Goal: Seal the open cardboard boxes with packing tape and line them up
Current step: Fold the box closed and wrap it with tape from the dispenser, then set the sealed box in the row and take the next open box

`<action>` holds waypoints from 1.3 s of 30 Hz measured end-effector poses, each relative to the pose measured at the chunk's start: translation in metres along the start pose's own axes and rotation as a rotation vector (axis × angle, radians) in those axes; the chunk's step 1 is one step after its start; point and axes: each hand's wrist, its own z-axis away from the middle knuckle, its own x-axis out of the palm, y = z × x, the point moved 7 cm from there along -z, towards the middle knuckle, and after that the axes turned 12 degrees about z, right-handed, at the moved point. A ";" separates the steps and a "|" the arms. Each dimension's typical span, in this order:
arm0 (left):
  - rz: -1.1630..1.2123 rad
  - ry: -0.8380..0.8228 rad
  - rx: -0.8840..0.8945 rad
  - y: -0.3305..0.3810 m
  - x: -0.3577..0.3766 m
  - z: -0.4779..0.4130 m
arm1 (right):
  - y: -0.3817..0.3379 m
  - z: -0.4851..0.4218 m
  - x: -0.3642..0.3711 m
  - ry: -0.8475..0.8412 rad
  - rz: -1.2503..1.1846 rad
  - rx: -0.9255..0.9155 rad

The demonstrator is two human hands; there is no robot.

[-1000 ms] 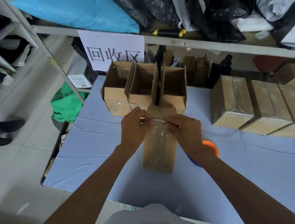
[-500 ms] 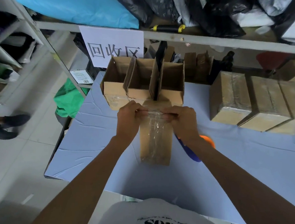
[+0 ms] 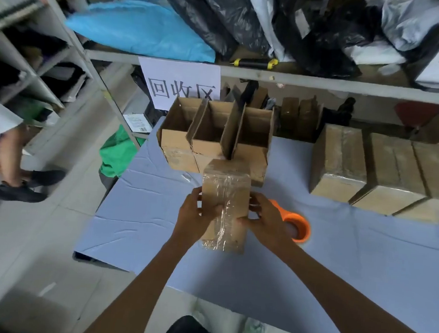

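A closed cardboard box (image 3: 225, 190) with clear tape down its top lies lengthwise on the blue-covered table (image 3: 362, 269). My left hand (image 3: 195, 214) grips its left side, thumb across the top. On the right side my right hand (image 3: 264, 221) holds the box, thumb pressing the taped top. An orange tape dispenser (image 3: 296, 225) lies on the table just behind my right hand. Three open cardboard boxes (image 3: 215, 137) stand side by side behind the held box. Three sealed boxes (image 3: 386, 169) sit in a row at the right.
A metal shelf (image 3: 325, 81) above the table's far edge carries black, white and blue bags and a paper sign (image 3: 180, 84). More cardboard stands under it. At the left a person's legs (image 3: 11, 160) are on the tiled floor beside a green bag (image 3: 117, 153).
Both hands slid from the box's far end toward me and now hold its sides near the middle. The camera tilted, and the orange dispenser shows more.
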 end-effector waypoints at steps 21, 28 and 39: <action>0.133 -0.378 0.316 0.111 0.129 -0.019 | -0.009 0.011 -0.174 0.434 0.063 0.105; -0.139 -0.319 0.162 0.117 0.172 -0.090 | 0.029 -0.076 -0.189 0.360 0.163 0.175; -0.529 -0.296 0.021 0.092 0.226 -0.163 | 0.056 -0.151 -0.202 0.272 0.471 0.253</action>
